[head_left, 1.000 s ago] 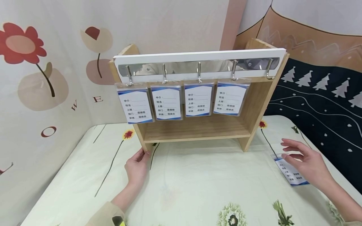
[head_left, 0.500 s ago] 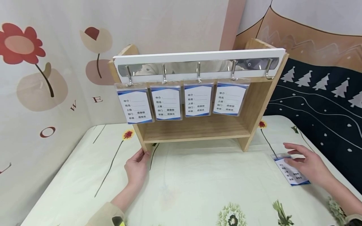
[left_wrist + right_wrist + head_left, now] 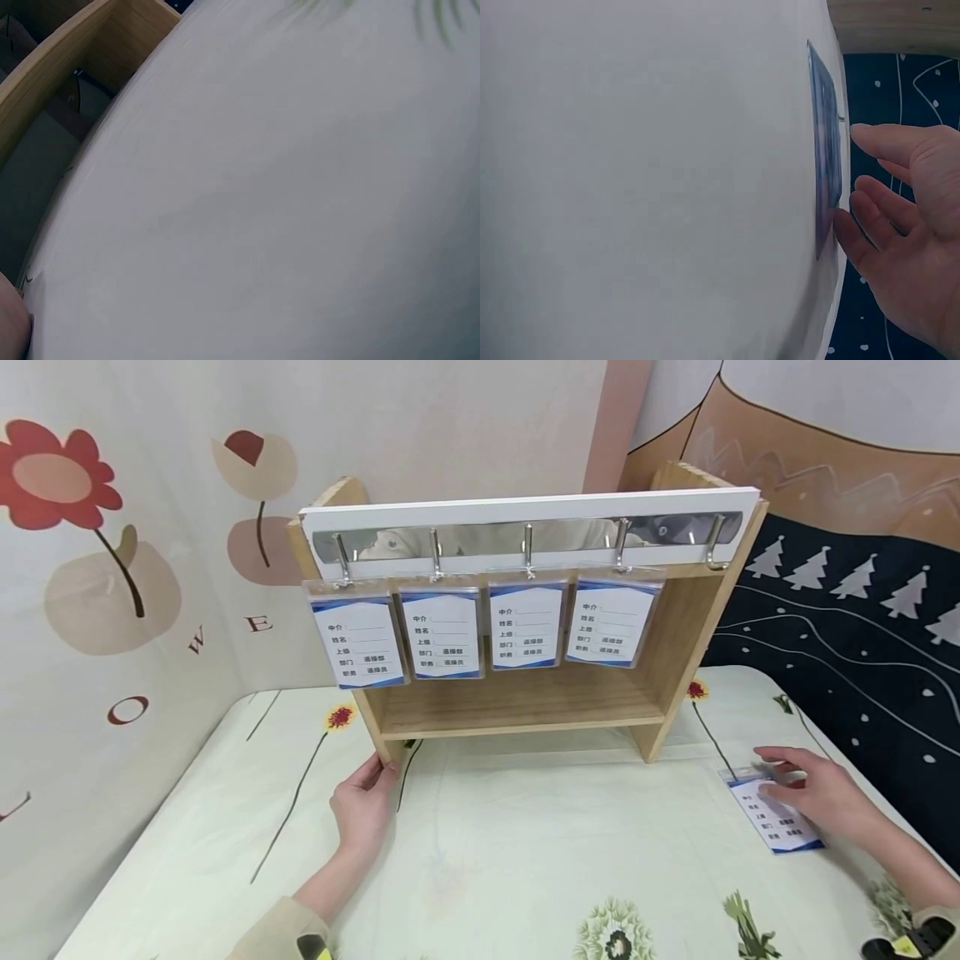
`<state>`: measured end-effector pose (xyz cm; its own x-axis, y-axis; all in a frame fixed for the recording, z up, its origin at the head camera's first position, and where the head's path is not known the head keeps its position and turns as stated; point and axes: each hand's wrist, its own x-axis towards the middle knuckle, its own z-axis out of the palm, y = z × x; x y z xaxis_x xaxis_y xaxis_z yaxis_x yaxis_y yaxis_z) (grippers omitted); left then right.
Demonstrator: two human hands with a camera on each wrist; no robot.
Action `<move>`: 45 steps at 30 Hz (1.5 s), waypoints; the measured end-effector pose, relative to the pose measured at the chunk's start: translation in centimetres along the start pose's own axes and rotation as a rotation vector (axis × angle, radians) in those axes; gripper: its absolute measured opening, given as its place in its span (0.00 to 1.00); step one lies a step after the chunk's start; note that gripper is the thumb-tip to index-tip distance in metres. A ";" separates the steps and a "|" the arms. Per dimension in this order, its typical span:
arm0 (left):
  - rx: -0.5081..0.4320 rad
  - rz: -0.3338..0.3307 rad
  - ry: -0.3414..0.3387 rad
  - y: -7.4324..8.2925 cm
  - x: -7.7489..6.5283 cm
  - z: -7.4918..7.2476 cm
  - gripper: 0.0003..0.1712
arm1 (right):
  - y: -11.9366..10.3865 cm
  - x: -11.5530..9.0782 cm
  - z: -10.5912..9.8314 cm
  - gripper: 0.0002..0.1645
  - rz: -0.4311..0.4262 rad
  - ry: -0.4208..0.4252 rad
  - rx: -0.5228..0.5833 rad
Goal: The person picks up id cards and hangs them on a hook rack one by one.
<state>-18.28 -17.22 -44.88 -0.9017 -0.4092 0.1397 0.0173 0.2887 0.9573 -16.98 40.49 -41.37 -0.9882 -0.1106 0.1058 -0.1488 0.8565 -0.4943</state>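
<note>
Thumb and fingers of my left hand (image 3: 362, 806) grip the lower left leg of a small wooden shelf (image 3: 517, 703); the left wrist view catches only a bit of that hand. On the right, my right hand (image 3: 832, 793) hovers over a badge holder (image 3: 772, 818) lying flat on the cloth, its fingers loosely bent and apart. In the right wrist view the badge holder (image 3: 825, 142) appears edge-on beside the right hand (image 3: 907, 225), nothing between thumb and fingers. Whether a fingertip touches it I cannot tell.
A white hook rail (image 3: 525, 502) crosses the shelf's top front. Several badge holders hang from its hooks, one being the leftmost badge (image 3: 363, 643); the rightmost hook (image 3: 714, 543) carries none. A flower-printed cloth (image 3: 510, 843) covers the surface; a patterned curtain (image 3: 480, 427) stands behind.
My right hand has come down and slightly right, closer over the lying badge holder. My left hand, the shelf and the hanging badges stay where they were.
</note>
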 end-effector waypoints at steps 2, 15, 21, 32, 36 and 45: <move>-0.001 -0.001 -0.002 0.0 0.0 0.0 0.22 | 0.2 0.1 0.0 0.33 0.004 -0.015 -0.015; 0.024 -0.010 -0.017 0.1 -0.1 -0.2 0.23 | 0.8 1.0 -0.1 0.31 -0.012 -0.086 -0.058; 0.023 -0.010 -0.015 0.1 -0.1 -0.2 0.22 | 0.7 1.8 -0.8 0.30 -0.024 -0.121 -0.089; 0.020 0.003 -0.009 0.1 0.0 0.0 0.22 | 0.8 2.6 -1.1 0.29 0.036 -0.162 -0.055; 0.028 0.007 -0.005 0.1 0.0 0.0 0.22 | 0.5 2.8 -1.3 0.31 0.042 -0.194 -0.044; 0.019 0.010 -0.003 0.1 0.0 0.0 0.22 | 0.0 3.0 -1.4 0.32 0.081 -0.216 -0.042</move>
<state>-18.30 -17.19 -44.75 -0.9027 -0.4038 0.1484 0.0181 0.3089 0.9509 -19.92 40.87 -39.90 -0.9824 -0.1416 -0.1220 -0.0711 0.8867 -0.4568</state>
